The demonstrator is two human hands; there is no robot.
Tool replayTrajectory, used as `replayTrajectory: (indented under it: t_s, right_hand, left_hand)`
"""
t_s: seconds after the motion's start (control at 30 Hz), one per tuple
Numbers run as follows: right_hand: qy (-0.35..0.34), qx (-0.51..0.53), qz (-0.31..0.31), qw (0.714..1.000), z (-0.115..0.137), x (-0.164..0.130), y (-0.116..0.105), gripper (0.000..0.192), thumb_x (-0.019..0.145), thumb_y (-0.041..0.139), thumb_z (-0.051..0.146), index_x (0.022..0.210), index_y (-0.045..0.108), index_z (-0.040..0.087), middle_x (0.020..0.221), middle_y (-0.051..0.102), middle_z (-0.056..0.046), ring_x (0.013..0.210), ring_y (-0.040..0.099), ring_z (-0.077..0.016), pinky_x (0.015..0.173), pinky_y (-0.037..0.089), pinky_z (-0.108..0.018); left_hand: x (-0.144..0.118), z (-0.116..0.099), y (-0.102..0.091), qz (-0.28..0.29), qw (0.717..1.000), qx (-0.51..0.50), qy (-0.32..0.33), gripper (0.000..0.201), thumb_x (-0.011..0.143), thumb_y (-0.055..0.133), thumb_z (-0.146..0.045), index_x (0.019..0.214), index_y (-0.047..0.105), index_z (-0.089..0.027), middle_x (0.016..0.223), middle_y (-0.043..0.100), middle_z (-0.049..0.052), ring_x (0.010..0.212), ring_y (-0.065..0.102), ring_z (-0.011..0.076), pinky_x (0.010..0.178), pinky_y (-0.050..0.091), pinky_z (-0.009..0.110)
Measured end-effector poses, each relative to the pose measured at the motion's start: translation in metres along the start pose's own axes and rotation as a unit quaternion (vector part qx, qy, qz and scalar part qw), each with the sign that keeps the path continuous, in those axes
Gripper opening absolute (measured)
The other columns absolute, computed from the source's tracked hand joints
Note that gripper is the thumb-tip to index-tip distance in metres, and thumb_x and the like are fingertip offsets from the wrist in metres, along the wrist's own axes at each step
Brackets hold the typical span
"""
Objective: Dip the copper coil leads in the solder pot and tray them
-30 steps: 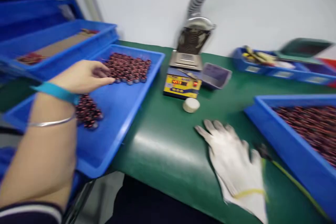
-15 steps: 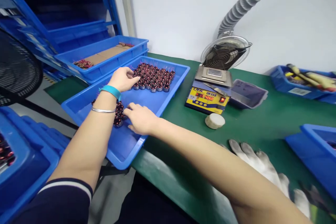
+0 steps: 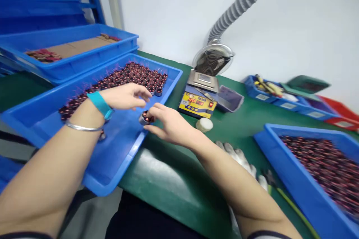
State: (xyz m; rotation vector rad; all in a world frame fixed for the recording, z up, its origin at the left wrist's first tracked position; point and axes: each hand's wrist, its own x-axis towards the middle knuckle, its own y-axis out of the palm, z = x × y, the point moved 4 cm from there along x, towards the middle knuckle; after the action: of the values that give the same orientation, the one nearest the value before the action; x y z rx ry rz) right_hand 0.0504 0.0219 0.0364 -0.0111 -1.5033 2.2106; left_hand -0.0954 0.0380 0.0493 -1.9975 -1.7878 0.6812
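My right hand (image 3: 169, 124) pinches a small copper-wound coil with a metal base (image 3: 144, 118) between thumb and fingers, over the right side of a blue tray (image 3: 119, 157). My left hand (image 3: 127, 96) hovers above the same tray, its fingers stretched out and apart, with nothing seen in them. Many like coils (image 3: 131, 73) with thin wire ends stand packed along the tray's far side. One loose coil (image 3: 102, 135) sits below my left wrist, partly hidden by the arm.
A yellow-and-blue heater (image 3: 198, 102) with a lit display stands right of the tray, under a grey duct (image 3: 244, 2). Near it are a round white block (image 3: 204, 124), work gloves (image 3: 238, 157) and a second blue tray (image 3: 280, 164) full of coils. Another tray (image 3: 92, 58) stands behind left.
My right hand has moved right from the coils at the tray's near left and now holds one coil up. My left hand has come off the row of coils. The view has swung right.
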Motion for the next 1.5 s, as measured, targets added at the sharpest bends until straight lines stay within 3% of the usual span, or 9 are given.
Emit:
replayTrajectory:
  t_s: [0.13,0.23,0.37,0.6,0.8,1.03,1.2,1.37,1.5]
  right_hand:
    - [0.014,0.021,-0.049,0.998,-0.020,-0.059,-0.026,0.011,0.081,0.058,0.026,0.087,0.053,0.018,0.093,0.057,-0.006,0.082,0.057,-0.0145,0.074,0.047,-0.027]
    - [0.033,0.053,-0.083,0.995,-0.029,-0.084,-0.028,0.019,0.076,0.062,0.022,0.090,0.050,0.018,0.088,0.058,-0.003,0.076,0.056,-0.0124,0.070,0.048,-0.025]
    - [0.050,0.109,-0.183,0.976,-0.040,-0.102,-0.025,0.039,0.069,0.066,0.020,0.103,0.046,0.018,0.088,0.058,-0.002,0.075,0.056,-0.0109,0.067,0.049,-0.023]
    - [0.074,0.173,-0.247,0.950,-0.056,-0.111,-0.016,0.057,0.068,0.067,0.023,0.120,0.043,0.021,0.101,0.058,-0.005,0.074,0.057,-0.0103,0.069,0.050,-0.025]
    - [0.208,0.230,-0.412,0.857,-0.062,-0.117,-0.003,0.044,0.070,0.069,0.031,0.108,0.049,0.020,0.107,0.058,-0.008,0.085,0.060,-0.0149,0.079,0.050,-0.031]
    - [0.166,0.191,-0.399,0.881,-0.042,-0.112,0.012,0.038,0.072,0.059,0.017,0.110,0.057,0.021,0.107,0.059,-0.008,0.101,0.055,-0.0186,0.090,0.046,-0.037]
    - [0.175,0.290,-0.394,0.854,-0.055,-0.113,0.012,0.036,0.069,0.062,0.019,0.105,0.060,0.021,0.097,0.059,-0.006,0.090,0.059,-0.0159,0.079,0.051,-0.031]
    - [0.176,0.463,-0.330,0.804,-0.067,-0.111,0.012,0.043,0.061,0.075,0.032,0.099,0.058,0.021,0.098,0.064,-0.005,0.091,0.063,-0.0184,0.080,0.053,-0.033]
    - [0.160,0.542,-0.299,0.769,-0.067,-0.110,0.011,0.042,0.059,0.078,0.037,0.094,0.061,0.022,0.095,0.066,-0.003,0.088,0.064,-0.0173,0.080,0.054,-0.033]
  left_hand:
    - [-0.012,-0.028,0.060,0.207,0.973,-0.091,0.044,0.037,0.051,0.070,-0.025,0.088,0.069,-0.019,0.080,0.069,0.004,0.066,0.062,0.0175,0.055,0.049,0.023]
    - [-0.012,-0.040,0.094,0.243,0.960,-0.101,0.096,0.028,0.060,0.067,-0.024,0.087,0.068,-0.016,0.081,0.068,0.004,0.066,0.060,0.0154,0.056,0.047,0.022]
    - [-0.008,-0.041,0.120,0.255,0.955,-0.142,0.063,0.024,0.063,0.065,-0.020,0.086,0.066,-0.014,0.073,0.066,0.001,0.056,0.056,0.0114,0.052,0.045,0.021]
    - [-0.006,-0.037,0.129,0.224,0.948,-0.224,-0.006,0.025,0.061,0.072,-0.028,0.079,0.062,-0.014,0.062,0.062,0.000,0.054,0.058,0.0127,0.050,0.047,0.022]
    - [0.000,-0.034,0.126,0.028,0.939,-0.340,-0.052,0.033,0.062,0.073,-0.033,0.088,0.062,-0.017,0.087,0.067,0.004,0.081,0.063,0.0163,0.063,0.050,0.024]
    - [-0.011,-0.036,0.150,0.028,0.947,-0.308,-0.086,0.035,0.059,0.075,-0.040,0.076,0.057,-0.016,0.068,0.061,0.000,0.069,0.060,0.0148,0.060,0.047,0.025]
    - [-0.016,-0.038,0.153,0.072,0.960,-0.255,-0.093,0.039,0.061,0.073,-0.045,0.082,0.056,-0.017,0.078,0.065,0.002,0.076,0.061,0.0177,0.063,0.049,0.027]
    - [-0.013,-0.039,0.140,0.022,0.982,-0.184,-0.016,0.055,0.066,0.069,-0.046,0.111,0.057,-0.016,0.114,0.063,0.008,0.106,0.058,0.0232,0.092,0.045,0.034]
    - [-0.011,-0.038,0.138,0.060,0.968,-0.244,0.022,0.055,0.075,0.059,-0.051,0.120,0.057,-0.020,0.132,0.053,0.006,0.124,0.046,0.0227,0.104,0.037,0.031]
